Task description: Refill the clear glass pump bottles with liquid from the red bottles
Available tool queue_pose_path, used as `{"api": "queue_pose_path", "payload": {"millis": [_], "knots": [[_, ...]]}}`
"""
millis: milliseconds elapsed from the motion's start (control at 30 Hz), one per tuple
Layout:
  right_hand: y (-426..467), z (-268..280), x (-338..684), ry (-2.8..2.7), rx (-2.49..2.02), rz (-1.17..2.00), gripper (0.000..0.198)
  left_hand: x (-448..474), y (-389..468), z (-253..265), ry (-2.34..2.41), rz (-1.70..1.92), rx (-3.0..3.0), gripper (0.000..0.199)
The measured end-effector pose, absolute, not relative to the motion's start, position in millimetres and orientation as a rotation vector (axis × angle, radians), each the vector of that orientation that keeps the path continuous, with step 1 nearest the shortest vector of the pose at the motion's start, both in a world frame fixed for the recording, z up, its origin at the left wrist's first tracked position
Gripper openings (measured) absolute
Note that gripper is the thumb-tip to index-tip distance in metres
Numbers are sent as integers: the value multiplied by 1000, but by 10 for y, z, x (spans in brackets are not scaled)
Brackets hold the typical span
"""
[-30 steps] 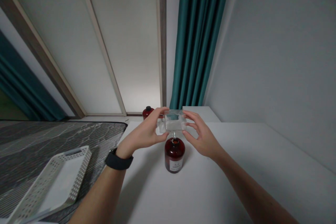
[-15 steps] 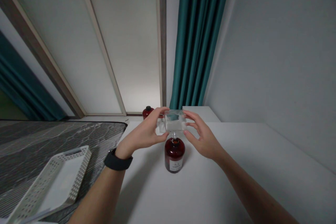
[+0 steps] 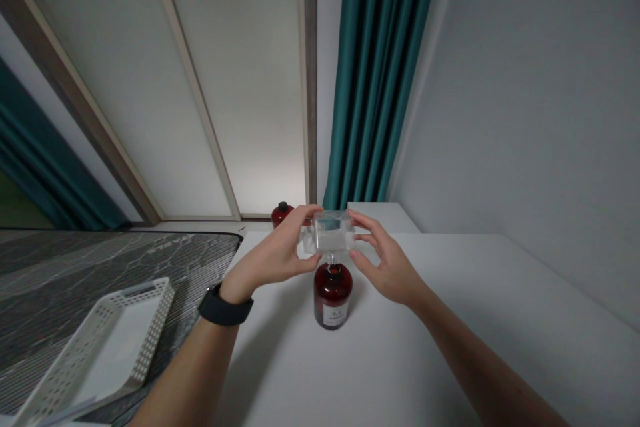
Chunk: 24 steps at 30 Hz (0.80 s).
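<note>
Here, the left hand (image 3: 278, 255) and right hand (image 3: 389, 268) curve half-spread, thumbs near and fingers far, pinching the left and right ends of a clear container (image 3: 334, 231) over a dark red bottle (image 3: 333, 290) on the desk (image 3: 400, 367).

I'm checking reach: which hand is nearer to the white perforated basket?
Left. The left hand holds the left end of the clear container, up and right of the white basket in the picture; the right hand, at the container's other end, is farther right.
</note>
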State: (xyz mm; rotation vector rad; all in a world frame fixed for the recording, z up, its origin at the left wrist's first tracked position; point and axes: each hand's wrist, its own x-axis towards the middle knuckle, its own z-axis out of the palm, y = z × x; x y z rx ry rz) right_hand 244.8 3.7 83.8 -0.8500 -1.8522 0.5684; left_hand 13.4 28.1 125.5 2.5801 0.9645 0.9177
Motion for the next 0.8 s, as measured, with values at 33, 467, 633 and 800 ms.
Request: {"api": "queue_pose_path", "payload": {"millis": [33,467,633,800], "knots": [[37,837,2449,-1860,-852,565,56,133,281,1254,964,915,2582,66],[31,840,2482,-1922,-831,484,59,123,276,1252,964,874,2599,64],[30,853,2480,-1941,-826,469,60,127,262,1270,967,861,2610,64],[20,878,2482,-1949,-817,462,60,127,257,1278,949,872,2607,62]]}}
